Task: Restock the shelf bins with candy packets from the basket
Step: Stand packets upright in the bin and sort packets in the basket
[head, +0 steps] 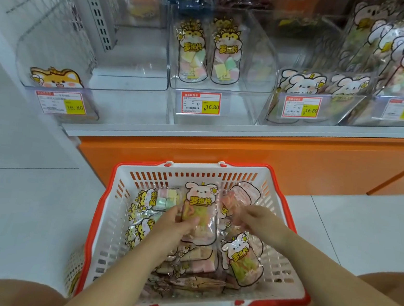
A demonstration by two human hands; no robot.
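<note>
Crouched at the basket (pixel 111 230), lower centre of frame, both hands inside it.

- Left hand (pixel 175 225): thumb over the front and fingers behind the rabbit packet (pixel 199 210), pinching it by its lower left side, top end pointing up-frame. Most of the packet stands clear of my grip.
- Right hand (pixel 261 222): blurred, fingertips against a pink-orange packet (pixel 238 199) at the basket's upper right. I cannot tell whether they have closed on it.
- Target, as I judge it: the rabbit bin (pixel 344 111), right of centre on the shelf, which holds matching faces.

Risks from here:
- The film looks slick and the pinch sits low and off to one side. The packet could swing or slide out on the lift and land on the floor between basket and shelf.
- The designs look alike. The middle bin (pixel 239 101) holds two upright tiger packets and the upper-left bin (pixel 55 60) holds a fox one, so misfiling is easy.
- The loose packets overlap. Dragging one up may snag a neighbour and spill it over the rim.
- The rabbit bin's front wall slopes, so a packet dropped in short could slide back out.
</note>
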